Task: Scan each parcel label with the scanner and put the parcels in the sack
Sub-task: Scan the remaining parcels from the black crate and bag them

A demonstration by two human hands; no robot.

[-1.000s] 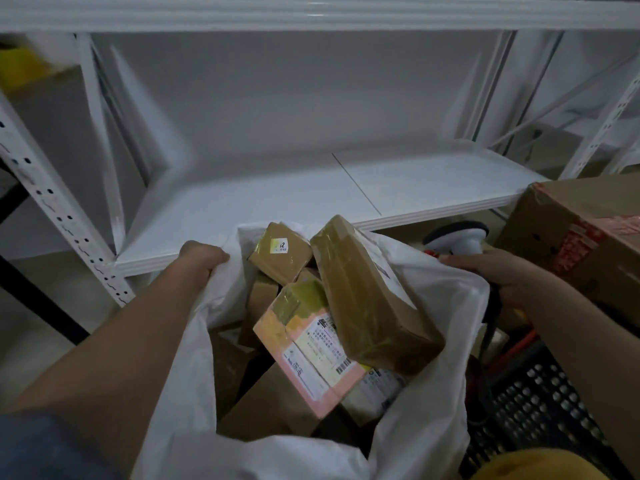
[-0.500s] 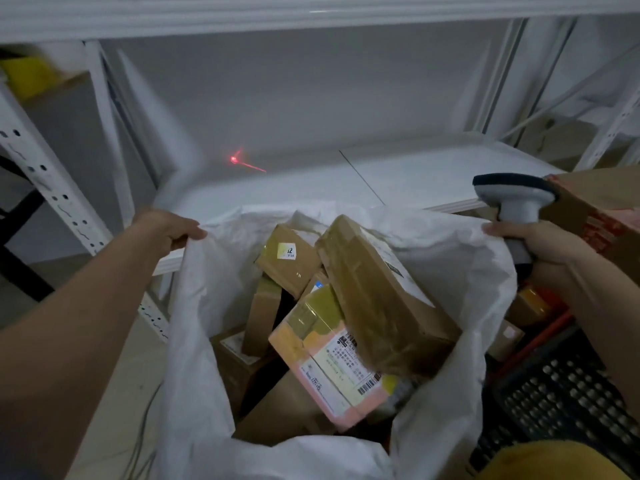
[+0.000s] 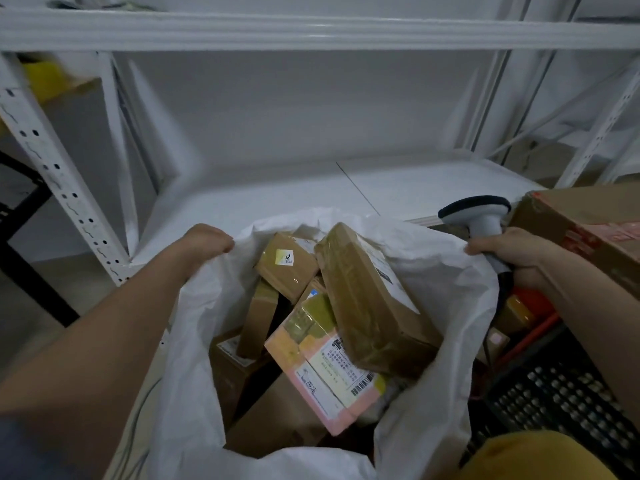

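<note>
- My left hand (image 3: 204, 242) grips the left rim of the white sack (image 3: 194, 358), fingers curled over the edge and pulling it wide.
- My right hand (image 3: 512, 254) is wrapped round the handle of the scanner (image 3: 479, 216) and pinches the sack's right rim against it; the scanner's head stands upright above my fist.
- Inside the sack I see the parcels heaped: a long brown taped box (image 3: 370, 299) lies tilted on top, resting on a pink parcel (image 3: 325, 372) whose barcode label faces up.
- Behind them sits a small brown box with a yellow sticker (image 3: 287, 265), and more brown boxes lie deeper, partly hidden.
- A large cardboard box (image 3: 585, 230) presses in at my right, just beside my right wrist and touching my forearm.
- Below it a black crate (image 3: 561, 393) with a red rim holds a few more parcels, mostly covered by my arm.
- A white shelf (image 3: 398, 188) runs behind the sack's mouth, with perforated white uprights (image 3: 62, 188) at the left.
- Something yellow (image 3: 530, 455) fills the bottom right corner; I cannot tell what it is.
</note>
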